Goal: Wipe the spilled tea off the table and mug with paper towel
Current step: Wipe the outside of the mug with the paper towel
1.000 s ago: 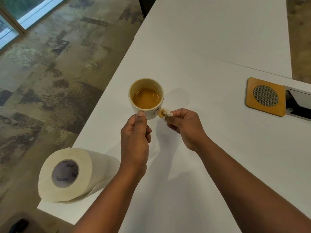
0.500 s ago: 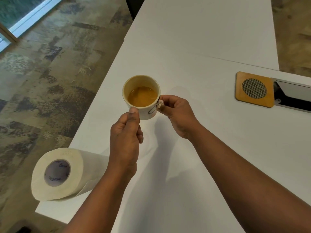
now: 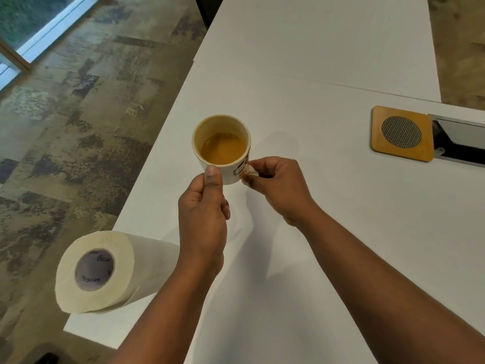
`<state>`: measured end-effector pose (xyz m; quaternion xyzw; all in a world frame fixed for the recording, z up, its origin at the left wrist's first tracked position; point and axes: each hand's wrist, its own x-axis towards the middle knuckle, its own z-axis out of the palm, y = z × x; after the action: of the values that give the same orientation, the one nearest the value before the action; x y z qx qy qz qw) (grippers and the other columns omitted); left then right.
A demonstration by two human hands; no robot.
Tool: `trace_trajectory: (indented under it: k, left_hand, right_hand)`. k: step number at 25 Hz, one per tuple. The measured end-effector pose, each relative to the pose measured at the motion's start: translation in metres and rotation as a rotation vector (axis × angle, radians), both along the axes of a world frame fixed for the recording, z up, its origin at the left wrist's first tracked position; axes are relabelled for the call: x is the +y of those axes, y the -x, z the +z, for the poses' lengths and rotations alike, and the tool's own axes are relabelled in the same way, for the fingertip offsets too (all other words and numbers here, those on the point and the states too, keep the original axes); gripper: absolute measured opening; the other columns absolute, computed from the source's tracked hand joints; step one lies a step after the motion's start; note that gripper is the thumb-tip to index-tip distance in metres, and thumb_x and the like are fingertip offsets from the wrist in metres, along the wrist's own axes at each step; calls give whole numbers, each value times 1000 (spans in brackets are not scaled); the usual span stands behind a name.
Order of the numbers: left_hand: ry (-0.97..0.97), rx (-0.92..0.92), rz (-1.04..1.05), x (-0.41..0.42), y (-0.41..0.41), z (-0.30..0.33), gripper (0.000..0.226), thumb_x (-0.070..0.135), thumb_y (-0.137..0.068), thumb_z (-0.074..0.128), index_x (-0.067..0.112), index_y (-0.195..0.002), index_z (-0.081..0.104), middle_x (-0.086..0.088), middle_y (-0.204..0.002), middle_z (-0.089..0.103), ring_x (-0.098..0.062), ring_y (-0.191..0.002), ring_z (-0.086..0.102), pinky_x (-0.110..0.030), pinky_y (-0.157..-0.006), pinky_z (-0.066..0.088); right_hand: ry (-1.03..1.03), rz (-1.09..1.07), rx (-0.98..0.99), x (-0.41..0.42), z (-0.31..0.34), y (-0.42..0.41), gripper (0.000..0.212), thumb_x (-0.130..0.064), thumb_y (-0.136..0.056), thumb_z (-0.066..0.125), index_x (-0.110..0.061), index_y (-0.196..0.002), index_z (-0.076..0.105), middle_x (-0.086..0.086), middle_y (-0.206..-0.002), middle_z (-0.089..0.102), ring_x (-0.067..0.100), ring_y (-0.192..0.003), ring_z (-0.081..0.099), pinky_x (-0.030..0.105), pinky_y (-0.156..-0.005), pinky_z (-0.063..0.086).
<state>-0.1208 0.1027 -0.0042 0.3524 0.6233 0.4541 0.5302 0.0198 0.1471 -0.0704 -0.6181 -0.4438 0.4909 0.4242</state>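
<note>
Mug (image 3: 222,149) upright, mouth up | left hand (image 3: 202,214) grips it | right hand (image 3: 278,187) fingers pinch paper towel (image 3: 252,171) against side

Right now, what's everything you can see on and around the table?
mug: 1, white, tea inside, held up over the table's left part
paper wad: 1, white, tea-stained, pressed on the mug's right side
paper towel roll: 1, white, lying on the near left corner
coaster: 1, wooden with a mesh disc, far right
cable hatch: 1, grey, beside the coaster
table: 1, white
left hand: grips the mug
right hand: pinches the paper wad
</note>
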Motion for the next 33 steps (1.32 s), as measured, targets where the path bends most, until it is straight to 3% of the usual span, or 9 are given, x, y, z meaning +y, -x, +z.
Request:
trace_trajectory:
  k: [4,10,14,18,21,25,28,33]
  left_hand:
    - [12,-8,5,3,-3,-1,38,49,-102,46,32,-73,66,8,-53,46,-8,-56,44,-35,-68,44]
    - [14,-43,-11,3,-7,2,45,47,-102,46,34,-64,64,10,-52,45,-8,-54,47,-31,-72,46]
    - [21,-56,-29,-1,-7,5,48,46,-103,45,35,-59,62,9,-52,45,-8,-53,47,-32,-71,46]
    - [28,-81,-54,-6,-5,12,49,46,-103,46,37,-58,64,8,-52,45,-8,-53,45,-32,-68,44]
    - [35,-97,-78,-10,-2,16,51,45,-103,46,34,-56,60,6,-53,44,-10,-53,43,-34,-66,42]
    - [48,-88,-98,-16,2,19,52,45,-104,45,34,-55,58,6,-53,44,-9,-51,44,-35,-66,41]
    - [43,-64,-95,-18,4,19,49,47,-102,44,34,-58,60,6,-54,45,-8,-53,45,-35,-68,43]
    - [38,-37,-72,-14,5,18,47,48,-102,44,35,-60,61,5,-55,47,-9,-56,45,-34,-69,44]
  right_hand:
    - [16,-49,-23,-18,-3,19,24,-21,-84,80,-21,-108,78,-9,-95,78,11,-87,74,30,-80,61]
    - [89,-81,327,-33,-10,46,16,-27,-87,74,-21,-101,79,-3,-94,80,19,-92,76,45,-94,58]
    - [137,-43,562,-26,-13,44,19,-9,-89,70,-22,-100,80,3,-104,79,23,-101,74,44,-100,54]
    - [124,1,774,-16,-10,35,32,12,-84,67,-15,-96,80,9,-105,78,25,-103,74,39,-96,57]
    - [127,6,774,-2,-9,29,37,21,-85,59,-9,-100,75,13,-105,75,25,-101,72,34,-89,59]
    - [112,-3,696,15,-2,19,33,12,-95,43,-4,-97,72,22,-106,68,33,-99,65,40,-84,58]
    - [48,19,714,19,0,2,36,15,-92,50,-8,-94,77,11,-96,77,25,-91,73,34,-76,61]
    - [13,-10,754,11,-4,-12,23,3,-87,64,-9,-99,78,10,-104,78,25,-101,73,30,-85,58]
